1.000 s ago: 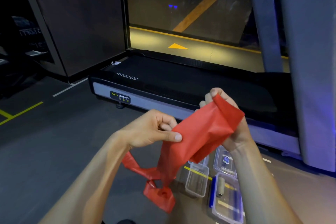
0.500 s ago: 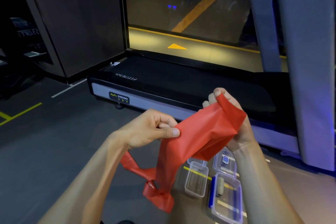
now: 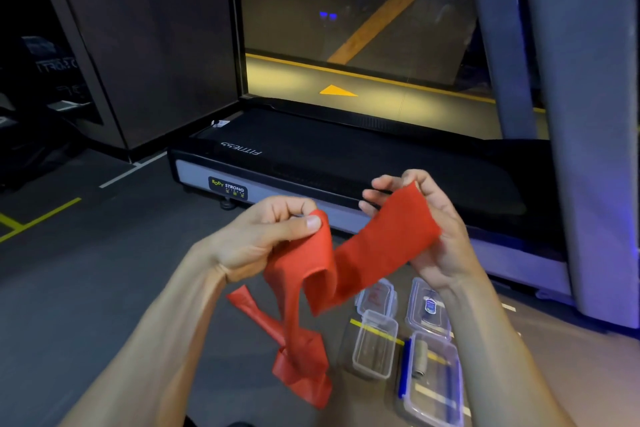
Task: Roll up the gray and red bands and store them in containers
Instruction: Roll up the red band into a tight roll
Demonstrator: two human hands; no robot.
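Note:
I hold the red band stretched between both hands in front of me. My left hand pinches its edge between thumb and fingers. My right hand grips the band's end, which lies flat across the palm. The rest of the band hangs down in a twisted loop to the floor. Below it an open clear container stands on the floor. To its right, a rolled gray band lies in a second clear container with a blue clip.
Two clear lids lie on the floor behind the containers. A black treadmill runs across in front of me, with its gray upright post at the right. Dark floor with yellow lines spreads to the left.
My hands have drawn slightly apart and the bunched band has opened out flatter across my right palm. My left hand has shifted its pinch along the edge, and the hanging loop swung.

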